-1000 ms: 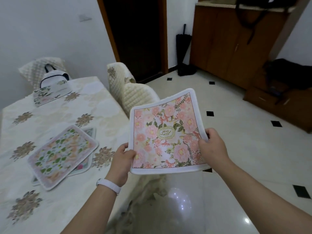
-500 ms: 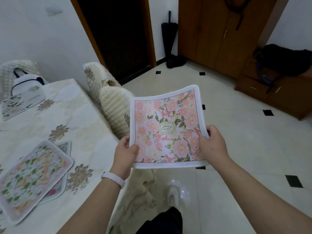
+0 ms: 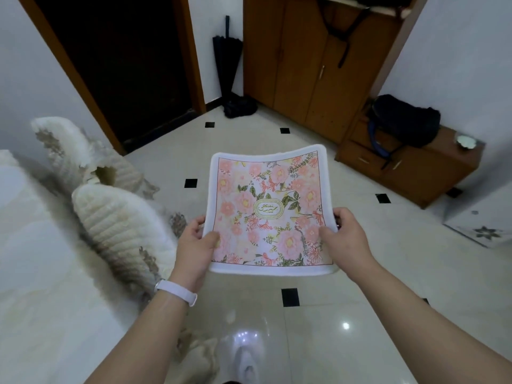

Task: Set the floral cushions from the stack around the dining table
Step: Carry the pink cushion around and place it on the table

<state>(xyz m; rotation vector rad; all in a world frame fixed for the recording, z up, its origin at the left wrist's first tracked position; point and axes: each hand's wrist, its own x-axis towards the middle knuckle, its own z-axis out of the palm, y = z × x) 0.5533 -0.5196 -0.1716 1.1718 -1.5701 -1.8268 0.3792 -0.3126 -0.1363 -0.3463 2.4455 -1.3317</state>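
Glossy cream floor tiles (image 3: 332, 342) with small black diamond insets reflect ceiling lights. Over them, both hands hold one floral cushion (image 3: 267, 210): a flat, soft square with rounded corners, a white border and pink blossoms around an oval emblem, its far edge sagging slightly. The left hand (image 3: 195, 250), a white band on its wrist, pinches the left edge; the right hand (image 3: 345, 238) clamps the right edge, thumbs on top and fingers hidden beneath. At left stand two quilted, cream-covered chair backs (image 3: 116, 220), blurred, beside the pale dining table (image 3: 25, 245), mostly cut off. A wooden cabinet (image 3: 313, 65) stands behind, a dark bag (image 3: 404, 120) resting on its low drawer unit.
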